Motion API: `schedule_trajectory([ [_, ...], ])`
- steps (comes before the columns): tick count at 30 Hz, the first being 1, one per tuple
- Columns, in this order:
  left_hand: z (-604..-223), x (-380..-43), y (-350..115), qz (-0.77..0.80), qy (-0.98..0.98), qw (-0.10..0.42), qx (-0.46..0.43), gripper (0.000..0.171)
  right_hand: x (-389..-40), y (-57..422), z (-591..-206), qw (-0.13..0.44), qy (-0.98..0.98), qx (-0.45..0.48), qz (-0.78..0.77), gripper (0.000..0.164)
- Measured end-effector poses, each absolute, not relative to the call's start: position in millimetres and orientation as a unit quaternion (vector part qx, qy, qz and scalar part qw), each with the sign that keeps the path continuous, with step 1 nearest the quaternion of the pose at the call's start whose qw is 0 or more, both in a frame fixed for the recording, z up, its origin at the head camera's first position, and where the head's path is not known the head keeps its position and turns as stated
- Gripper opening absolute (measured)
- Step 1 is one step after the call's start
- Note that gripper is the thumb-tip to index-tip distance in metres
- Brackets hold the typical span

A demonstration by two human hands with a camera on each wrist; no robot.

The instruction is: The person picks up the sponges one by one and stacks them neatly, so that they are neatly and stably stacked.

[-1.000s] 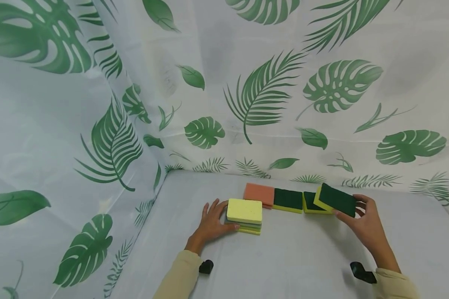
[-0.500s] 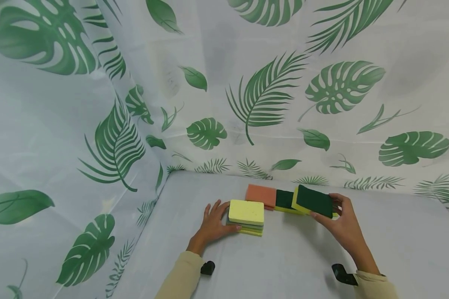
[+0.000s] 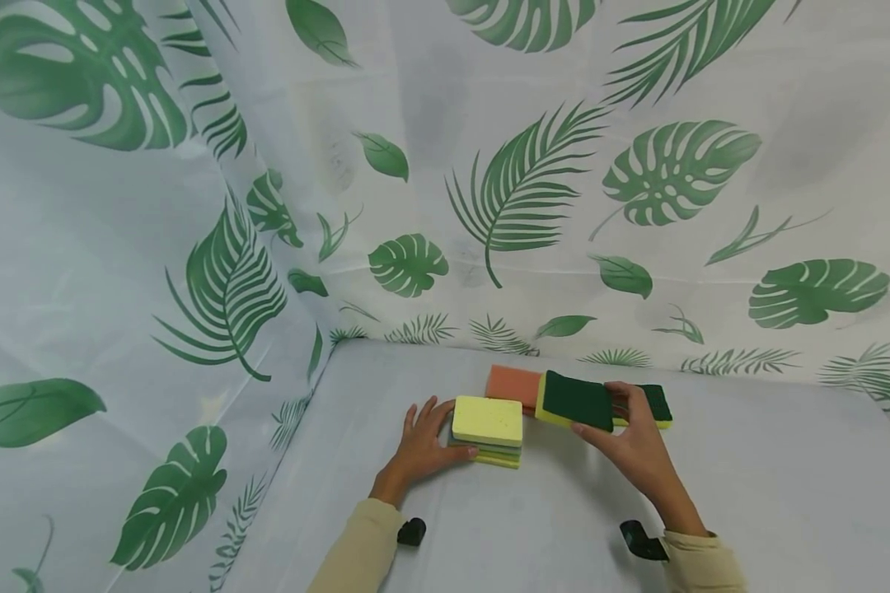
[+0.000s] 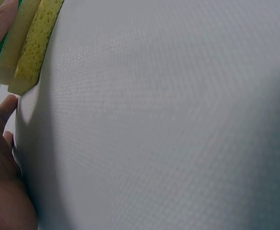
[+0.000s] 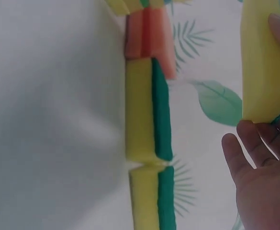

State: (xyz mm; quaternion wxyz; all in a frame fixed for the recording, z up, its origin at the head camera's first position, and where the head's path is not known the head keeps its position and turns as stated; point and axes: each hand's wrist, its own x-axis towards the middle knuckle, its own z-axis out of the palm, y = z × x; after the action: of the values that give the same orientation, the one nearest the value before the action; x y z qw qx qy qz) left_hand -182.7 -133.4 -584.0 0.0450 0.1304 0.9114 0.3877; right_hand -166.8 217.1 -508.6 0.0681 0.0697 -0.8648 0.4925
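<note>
My right hand [image 3: 641,449] holds a yellow sponge with a dark green scouring side [image 3: 578,401], thumb at its front and fingers behind, raised above the table. Below it, the right wrist view shows two similar sponges, one [image 5: 142,110] largely hidden in the head view, the other [image 3: 658,402] at the row's right end. Orange sponges [image 3: 512,384], two layers high, stand at the left end. In front of them is a stack of sponges [image 3: 487,420], light yellow on top. My left hand [image 3: 419,457] grips its left side, thumb in front and forefinger at the back corner.
A white cloth covers the table [image 3: 519,527]. Behind the sponges rises a white curtain with green leaf prints [image 3: 519,198], and another stretch of it stands on the left. Black cameras [image 3: 411,531] sit at both wrists.
The right hand has carried the green-and-yellow sponge left along the row, from over the right-end sponge to over the one beside the orange pair. The left hand stays at the stack.
</note>
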Motion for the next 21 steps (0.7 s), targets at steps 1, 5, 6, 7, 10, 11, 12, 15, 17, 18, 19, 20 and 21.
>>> schedule_trajectory([
  [1, -584, -182, -133, 0.387, 0.912, 0.045, 0.131, 0.095, -167, 214, -509, 0.069, -0.864, 0.072, 0.494, 0.090],
  [5, -584, -182, -133, 0.384, 0.912, 0.046, 0.132, 0.095, -168, 204, -511, 0.070, -0.860, 0.077, 0.499, 0.088],
  [6, -584, -183, -133, 0.383, 0.913, 0.046, 0.132, 0.095, -168, 201, -511, 0.070, -0.860, 0.078, 0.500, 0.087],
  [7, -585, -183, -133, 0.382, 0.914, 0.045, 0.132, 0.095, -168, 198, -512, 0.069, -0.859, 0.079, 0.500, 0.087],
  [10, -586, -183, -134, 0.379, 0.915, 0.043, 0.131, 0.095, -169, 189, -513, 0.064, -0.856, 0.086, 0.505, 0.087],
  [11, -586, -184, -134, 0.379, 0.915, 0.042, 0.131, 0.095, -170, 186, -513, 0.062, -0.855, 0.089, 0.508, 0.087],
  [12, -586, -184, -134, 0.377, 0.916, 0.043, 0.131, 0.095, -170, 182, -513, 0.060, -0.854, 0.092, 0.509, 0.087],
  [15, -586, -183, -134, 0.379, 0.915, 0.043, 0.133, 0.095, -170, 171, -513, 0.054, -0.851, 0.100, 0.513, 0.087],
  [17, -585, -183, -134, 0.378, 0.915, 0.045, 0.133, 0.095, -170, 164, -513, 0.050, -0.849, 0.105, 0.515, 0.087],
  [18, -584, -183, -133, 0.377, 0.915, 0.047, 0.133, 0.095, -170, 161, -513, 0.048, -0.848, 0.108, 0.516, 0.088],
  [19, -584, -183, -133, 0.378, 0.915, 0.045, 0.135, 0.095, -170, 158, -513, 0.047, -0.848, 0.110, 0.516, 0.088],
  [20, -584, -183, -133, 0.379, 0.915, 0.046, 0.135, 0.095, -170, 155, -513, 0.046, -0.847, 0.114, 0.517, 0.088],
  [21, -583, -183, -133, 0.379, 0.914, 0.046, 0.136, 0.095, -171, 152, -514, 0.045, -0.846, 0.117, 0.519, 0.088],
])
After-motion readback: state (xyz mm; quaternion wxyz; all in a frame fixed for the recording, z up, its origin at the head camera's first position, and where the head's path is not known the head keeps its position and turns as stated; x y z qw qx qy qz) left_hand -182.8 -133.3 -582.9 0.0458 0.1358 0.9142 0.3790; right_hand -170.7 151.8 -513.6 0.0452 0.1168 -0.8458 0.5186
